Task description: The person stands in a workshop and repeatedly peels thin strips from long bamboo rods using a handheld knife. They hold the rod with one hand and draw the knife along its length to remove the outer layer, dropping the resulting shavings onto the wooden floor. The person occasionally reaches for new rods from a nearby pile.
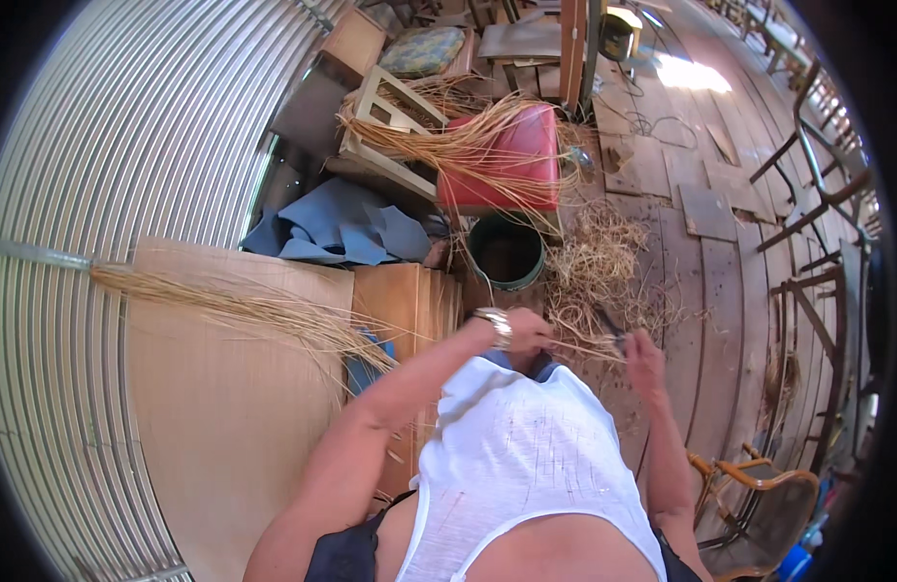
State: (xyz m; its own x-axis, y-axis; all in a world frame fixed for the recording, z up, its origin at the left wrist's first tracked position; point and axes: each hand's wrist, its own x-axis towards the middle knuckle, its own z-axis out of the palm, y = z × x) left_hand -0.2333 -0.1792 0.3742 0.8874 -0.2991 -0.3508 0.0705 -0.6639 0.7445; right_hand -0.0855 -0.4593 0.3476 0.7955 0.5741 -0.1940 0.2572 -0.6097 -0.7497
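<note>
My left hand point(529, 332), with a metal watch at its wrist, is closed on one end of a thin rattan strip point(586, 349). The strip runs across in front of my lap toward my right hand point(644, 361). That hand is closed around a knife point(608, 322), its dark blade slanting up and to the left; its handle is mostly hidden by the fingers. Whether the blade touches the strip I cannot tell. Just beyond my hands, curly shavings point(596, 254) lie heaped on the floor, beside a dark green bucket point(507, 254).
Long rattan strips point(419, 145) drape over a red cushioned seat point(511, 160). Another bundle point(244, 303) lies on a plywood sheet point(225, 417) at left, by a corrugated metal wall point(109, 194). Blue sheet material point(342, 223) sits behind. Chair frames point(807, 194) line the right; a cane chair point(759, 495) stands near.
</note>
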